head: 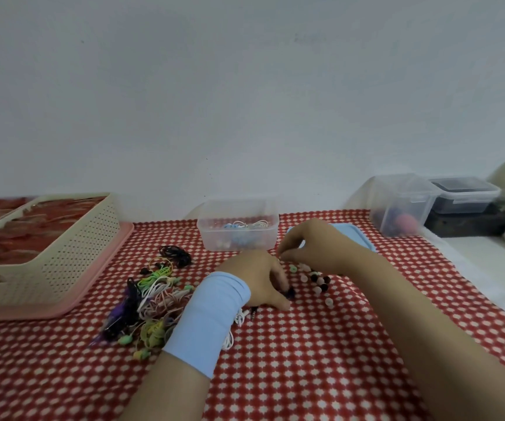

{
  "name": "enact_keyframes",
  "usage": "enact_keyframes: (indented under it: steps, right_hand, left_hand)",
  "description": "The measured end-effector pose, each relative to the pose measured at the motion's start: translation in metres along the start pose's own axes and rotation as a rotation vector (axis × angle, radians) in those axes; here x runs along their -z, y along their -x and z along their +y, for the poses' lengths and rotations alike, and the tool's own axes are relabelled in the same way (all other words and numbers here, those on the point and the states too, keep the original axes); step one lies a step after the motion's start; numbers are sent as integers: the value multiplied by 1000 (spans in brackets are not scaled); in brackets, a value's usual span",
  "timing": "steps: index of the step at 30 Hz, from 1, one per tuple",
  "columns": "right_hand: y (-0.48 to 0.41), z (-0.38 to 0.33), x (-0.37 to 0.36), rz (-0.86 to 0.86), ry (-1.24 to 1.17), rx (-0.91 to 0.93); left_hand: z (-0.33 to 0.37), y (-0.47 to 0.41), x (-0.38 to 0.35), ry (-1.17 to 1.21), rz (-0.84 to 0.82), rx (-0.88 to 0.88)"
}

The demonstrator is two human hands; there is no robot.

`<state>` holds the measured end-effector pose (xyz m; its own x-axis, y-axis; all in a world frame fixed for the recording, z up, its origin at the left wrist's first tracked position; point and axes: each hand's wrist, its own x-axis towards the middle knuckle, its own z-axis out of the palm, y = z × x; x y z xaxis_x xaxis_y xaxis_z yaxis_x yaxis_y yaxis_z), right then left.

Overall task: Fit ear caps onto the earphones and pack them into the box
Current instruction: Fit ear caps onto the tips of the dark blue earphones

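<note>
On a tabletop point(321, 360) covered in red-and-white cloth, I am watching a person's two hands working at close quarters, with a cream perforated basket point(63, 256) standing at the far left. The clear plastic box point(239, 238), already holding a few coiled sets, is waiting just behind the hands, its blue lid point(357, 235) lying beside it. A tangle of coloured earphones point(151, 302) is lying just beside the left wrist.

The left hand point(254, 278) is curling down onto the cloth and pinching a dark earbud point(289, 291). The right hand point(311, 244) is hovering above it with thumb and forefinger drawn together; I cannot tell whether anything sits between them. Loose ear caps point(318, 279) are lying scattered on the cloth under that hand.

I am judging the caps to be featherlight, soft and squashy, so best taken by the rim with two fingertips. The thin cords are looking limp and snag-prone, so the hard bud is the place to hold.
</note>
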<state>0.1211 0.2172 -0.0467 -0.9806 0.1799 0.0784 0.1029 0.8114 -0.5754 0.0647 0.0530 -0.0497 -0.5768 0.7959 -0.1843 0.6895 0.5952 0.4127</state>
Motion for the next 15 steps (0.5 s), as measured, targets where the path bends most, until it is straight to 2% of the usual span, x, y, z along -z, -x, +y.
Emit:
enact_keyframes:
  steps: [3,7,10,15]
  right_hand:
    - [1,6,9,41,-113,-5]
    - [5,7,14,61,-378,-59]
    - [7,6,17,37,-462,-80]
    - [10,4,19,32,-580,-108]
  left_hand:
    - [-1,-3,-2,23,52,-12]
    - [-10,-5,3,149,141,-4]
    - [-16,-4,8,305,224,5]
    - [-20,-3,8,588,267,10]
